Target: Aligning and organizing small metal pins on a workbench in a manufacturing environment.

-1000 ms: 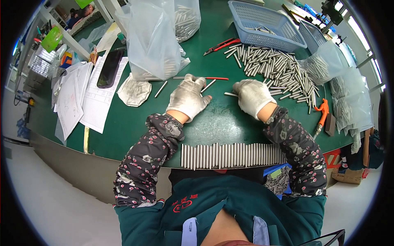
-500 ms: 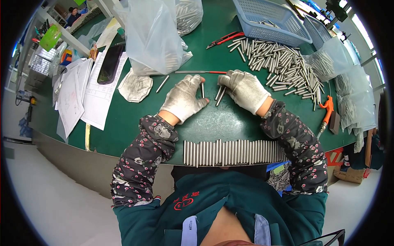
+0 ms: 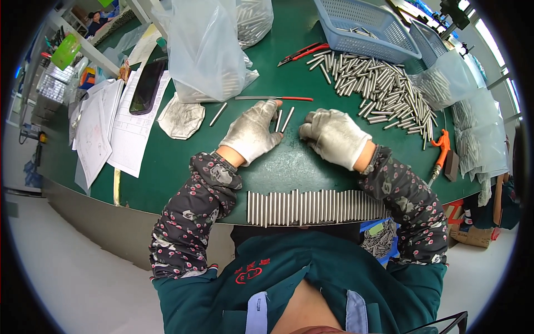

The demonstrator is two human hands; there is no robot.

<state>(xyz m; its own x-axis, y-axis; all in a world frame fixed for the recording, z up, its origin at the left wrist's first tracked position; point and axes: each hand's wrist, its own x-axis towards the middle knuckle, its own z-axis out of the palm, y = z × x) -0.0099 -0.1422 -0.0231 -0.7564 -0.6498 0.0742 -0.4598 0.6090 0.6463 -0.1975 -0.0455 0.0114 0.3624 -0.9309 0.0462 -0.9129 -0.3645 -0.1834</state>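
Observation:
My left hand [image 3: 251, 132], in a whitish work glove with bare fingertips, rests on the green table with thumb and fingers apart. Just right of it, at the gap between finger and thumb, lie two short steel pins, a nearer pin [image 3: 278, 121] and a slightly tilted pin [image 3: 287, 119]. My right hand [image 3: 335, 137], gloved alike, is to the right of them with its fingers curled in; whatever is under them is hidden. Along the front edge runs a neat row of steel pins [image 3: 317, 207], side by side. Another single pin [image 3: 218, 114] lies left of my left hand.
A heap of loose pins [image 3: 384, 92] spreads at the right, below a blue basket [image 3: 367, 42]. Beyond my hands lie a red-handled file [image 3: 289, 99] and red pliers [image 3: 303, 54]. Plastic bags [image 3: 206, 53], a phone [image 3: 148, 88] and papers [image 3: 133, 139] occupy the left; an orange air gun [image 3: 443, 146] lies right.
My right hand has drawn back toward me and slightly right, away from the two pins it was holding. Those pins now lie beside my left hand, which has barely moved.

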